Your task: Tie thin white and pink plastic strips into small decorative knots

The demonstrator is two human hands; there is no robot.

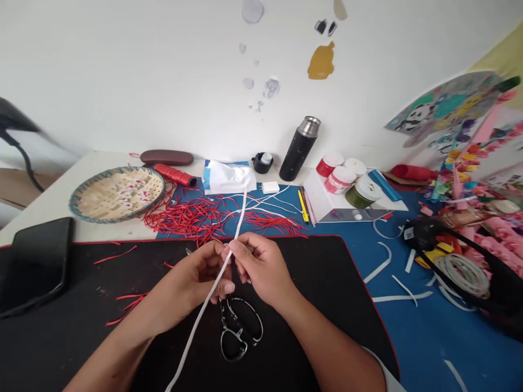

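A long, narrow white strip [239,220] runs slantwise from the back of the table, past both hands, to the bottom edge of the view. My right hand [261,267] pinches it between thumb and fingers. Close against that pinch, my left hand [200,277] has its fingers curled, and the strip crosses in front of its thumb. Whatever those left fingers hold is hidden. Just below the hands, scissors [233,343] with dark, speckled handles lie on the black mat [310,326]; their blades are mostly covered by my left hand.
Cut red cords [188,218] lie heaped behind the mat, beside a red thread spool [175,176] and a woven basket [93,198]. A black flask [297,152] and paint jars [363,193] stand by the wall. A phone-like black slab [36,261] lies left; white scraps [402,298] lie right.
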